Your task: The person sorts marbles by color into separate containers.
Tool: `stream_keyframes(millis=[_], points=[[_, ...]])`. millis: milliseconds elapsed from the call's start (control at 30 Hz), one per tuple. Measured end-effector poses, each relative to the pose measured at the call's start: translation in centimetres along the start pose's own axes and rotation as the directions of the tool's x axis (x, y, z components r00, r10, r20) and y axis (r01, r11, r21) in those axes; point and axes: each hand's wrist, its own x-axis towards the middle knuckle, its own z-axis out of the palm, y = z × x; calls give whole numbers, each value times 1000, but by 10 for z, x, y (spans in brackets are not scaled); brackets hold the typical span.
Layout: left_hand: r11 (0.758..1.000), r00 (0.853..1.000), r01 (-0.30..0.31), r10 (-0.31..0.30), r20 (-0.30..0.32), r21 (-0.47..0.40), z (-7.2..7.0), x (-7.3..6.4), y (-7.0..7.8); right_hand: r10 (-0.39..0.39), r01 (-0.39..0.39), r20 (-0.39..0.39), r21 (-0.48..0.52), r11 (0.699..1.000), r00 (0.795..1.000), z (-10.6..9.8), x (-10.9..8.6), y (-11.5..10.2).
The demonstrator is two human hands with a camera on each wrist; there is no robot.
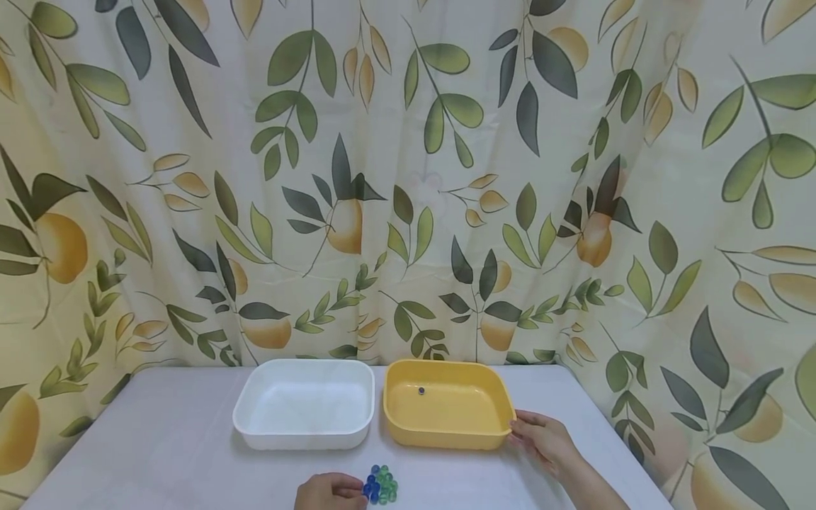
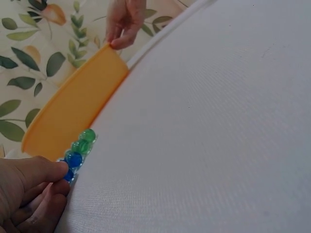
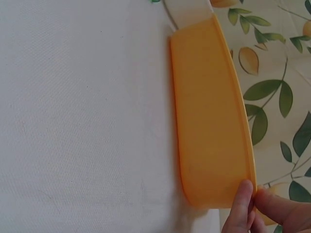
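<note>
Curtain (image 1: 446,212) (leaf & fruit print): bkgd, behind yellow tub (image 1: 446,440). Tabletop (image 1: 166,439): white, under yellow tub & extending to either side of it. White tub (image 1: 306,440): just L of yellow tub, narrow gap btwn; upright. Yellow tub itself: upright, rounded corners, inside in view from head cam. R hand (image 1: 545,443): at near R corner of yellow tub; grip clamped on its rim, thumb & fingers on opp. sides (cf. R wrist view). L hand (image 1: 328,492): in front of yellow tub, to its L; grip clamped on beads (image 1: 381,486) at their blue end. Beads: clear blue & green, clustered, in front of yellow tub nr. its L end; contact w/ tabletop cannot be told. Dark bit (image 1: 421,391): inside yellow tub, toward back L; too small to ID.
</note>
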Motion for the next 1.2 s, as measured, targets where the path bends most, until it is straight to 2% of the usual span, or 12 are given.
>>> stream_keyframes(millis=[367, 533, 700, 867, 1200], points=[[1000, 1000, -4, 4, -19, -4, 0, -2, 0, -9, 9, 26, 18, 1000, 1000, 0, 0, 0], [1000, 1000, 1, -1, -1, -21, -2, 0, -1, -13, 13, 33, 24, 1000, 999, 0, -1, -1], [999, 999, -22, 23, 25, -47, -6, 0, -2, -19, 18, 38, 28, 999, 999, 0, -1, 0], [997, 999, -36, 38, 24, -67, -9, 2, -4, -14, 13, 30, 24, 1000, 999, -1, 1, 0], [993, 999, -22, 28, 46, -118, -16, -2, -2, -14, 12, 44, 35, 999, 999, -1, -1, -1]])
